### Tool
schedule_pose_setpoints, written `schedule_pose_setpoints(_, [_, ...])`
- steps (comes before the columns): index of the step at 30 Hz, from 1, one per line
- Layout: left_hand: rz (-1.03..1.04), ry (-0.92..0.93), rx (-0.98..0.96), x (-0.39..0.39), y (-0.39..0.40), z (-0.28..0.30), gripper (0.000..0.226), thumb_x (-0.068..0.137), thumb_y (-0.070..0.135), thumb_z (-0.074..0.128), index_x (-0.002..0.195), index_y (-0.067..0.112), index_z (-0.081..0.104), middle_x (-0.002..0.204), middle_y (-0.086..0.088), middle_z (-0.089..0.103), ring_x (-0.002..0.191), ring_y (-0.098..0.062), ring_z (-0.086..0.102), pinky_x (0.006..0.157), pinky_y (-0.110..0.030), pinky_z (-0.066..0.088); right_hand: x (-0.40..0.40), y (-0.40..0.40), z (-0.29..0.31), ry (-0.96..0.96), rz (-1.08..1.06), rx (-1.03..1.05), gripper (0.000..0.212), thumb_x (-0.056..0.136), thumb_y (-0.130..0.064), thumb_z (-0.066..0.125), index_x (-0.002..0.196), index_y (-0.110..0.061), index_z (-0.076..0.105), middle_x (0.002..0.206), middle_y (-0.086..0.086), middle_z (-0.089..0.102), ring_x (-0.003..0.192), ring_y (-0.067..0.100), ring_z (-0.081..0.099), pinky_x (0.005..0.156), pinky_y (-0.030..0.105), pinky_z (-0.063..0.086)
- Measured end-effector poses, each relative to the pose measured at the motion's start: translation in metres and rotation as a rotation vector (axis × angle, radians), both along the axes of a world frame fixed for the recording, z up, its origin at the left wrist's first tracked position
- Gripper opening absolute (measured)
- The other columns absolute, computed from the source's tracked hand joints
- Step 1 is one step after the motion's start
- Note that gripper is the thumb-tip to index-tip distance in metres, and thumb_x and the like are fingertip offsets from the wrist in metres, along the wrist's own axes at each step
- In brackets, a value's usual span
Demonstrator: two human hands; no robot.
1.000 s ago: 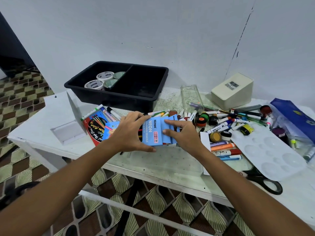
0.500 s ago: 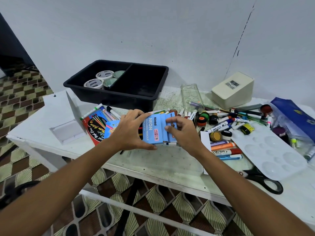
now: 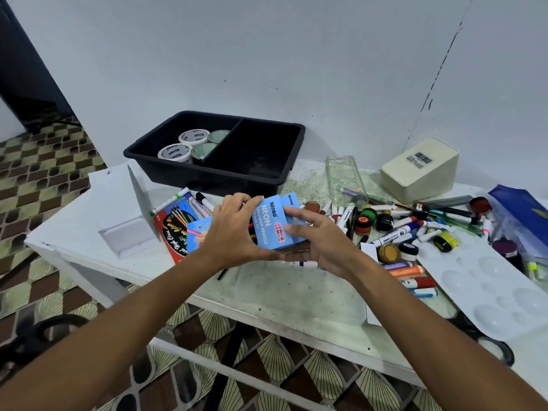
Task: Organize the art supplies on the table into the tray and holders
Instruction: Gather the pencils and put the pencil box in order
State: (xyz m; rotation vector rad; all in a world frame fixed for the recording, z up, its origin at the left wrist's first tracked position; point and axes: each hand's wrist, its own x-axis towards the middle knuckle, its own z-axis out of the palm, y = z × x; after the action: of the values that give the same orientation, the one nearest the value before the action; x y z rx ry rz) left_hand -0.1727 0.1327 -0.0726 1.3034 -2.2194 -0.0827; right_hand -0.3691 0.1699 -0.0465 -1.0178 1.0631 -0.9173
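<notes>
Both hands, left [image 3: 234,232] and right [image 3: 320,247], grip the pencil boxes [image 3: 274,223], lifted just off the table [image 3: 296,295]. Next, likely carry them to the tray [image 3: 290,161] at 12 o'clock.

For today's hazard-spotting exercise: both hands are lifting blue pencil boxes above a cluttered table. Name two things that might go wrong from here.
1. The left hand and right hand grip at least two stacked blue cardboard Ninso pencil boxes; the back box might slide out.
2. The divided black plastic tray lies beyond loose markers and small round paint pots; a low carry could knock them off the white table.
</notes>
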Motion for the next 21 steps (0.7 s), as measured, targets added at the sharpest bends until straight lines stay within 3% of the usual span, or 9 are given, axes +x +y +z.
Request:
schedule_pose_setpoints(3, [0.027,0.030,0.025,-0.006,-0.004,0.011,0.115,0.049,0.093,0.050,0.135,0.017,0.045,0.112,0.001,0.044,0.099,-0.013,0.039,0.087,-0.032,0.037,-0.002,-0.013,0.008,0.024,-0.037,-0.108,0.043,0.083,0.006,0.065,0.120,-0.017,0.061,0.110,0.010,0.066,0.083,0.027,0.071,0.062,0.037,0.060])
schedule_pose_setpoints(6, [0.029,0.097,0.183,-0.007,-0.013,0.035,0.118,0.047,0.090,0.055,0.143,0.024,0.037,0.113,0.009,0.040,0.101,-0.006,0.037,0.087,-0.024,0.035,-0.012,-0.039,0.028,0.035,-0.026,-0.138,0.037,0.084,0.008,0.062,0.113,-0.014,0.065,0.109,0.012,0.067,0.076,0.022,0.071,0.058,0.034,0.059])
schedule_pose_setpoints(9, [-0.095,0.359,0.489,0.008,-0.024,0.058,0.078,0.072,0.062,0.072,0.138,0.038,0.039,0.110,0.020,0.052,0.102,0.004,0.056,0.085,-0.022,0.049,-0.020,-0.068,0.051,0.108,0.010,-0.185,0.030,0.084,0.006,0.061,0.105,-0.014,0.068,0.095,0.012,0.069,0.063,0.017,0.067,0.056,0.032,0.059])
schedule_pose_setpoints(12, [-0.107,0.522,0.668,0.028,-0.036,0.065,0.078,0.083,0.022,0.074,0.147,0.034,0.030,0.124,0.005,0.062,0.109,-0.013,0.064,0.089,-0.039,0.055,-0.017,-0.091,0.072,0.135,0.024,-0.239,0.022,0.087,0.004,0.060,0.097,-0.014,0.069,0.086,0.011,0.068,0.058,0.015,0.064,0.055,0.028,0.057])
schedule_pose_setpoints(14, [-0.140,0.678,0.736,0.032,-0.040,0.069,0.080,0.081,0.004,0.072,0.145,0.031,0.032,0.123,0.003,0.065,0.108,-0.018,0.065,0.084,-0.036,0.056,-0.006,-0.103,0.082,0.129,-0.005,-0.267,0.019,0.092,-0.001,0.057,0.103,-0.014,0.066,0.086,0.013,0.067,0.059,0.018,0.061,0.058,0.031,0.057])
schedule_pose_setpoints(17, [-0.149,0.881,0.763,0.034,-0.053,0.081,0.074,0.074,0.003,0.071,0.137,0.031,0.043,0.113,-0.002,0.071,0.098,-0.023,0.069,0.074,-0.032,0.056,0.011,-0.118,0.087,0.092,-0.024,-0.362,0.035,0.096,-0.006,0.052,0.127,-0.021,0.047,0.076,0.006,0.067,0.055,0.016,0.063,0.055,0.031,0.057])
schedule_pose_setpoints(21, [-0.136,0.958,0.765,0.048,-0.094,0.092,0.066,0.084,-0.007,0.062,0.135,0.031,0.043,0.113,-0.005,0.070,0.096,-0.027,0.069,0.075,-0.041,0.058,0.028,-0.129,0.076,0.210,0.126,-0.422,0.070,0.090,-0.013,0.064,0.144,-0.038,0.028,0.103,0.005,0.069,0.083,0.023,0.071,0.065,0.040,0.060])
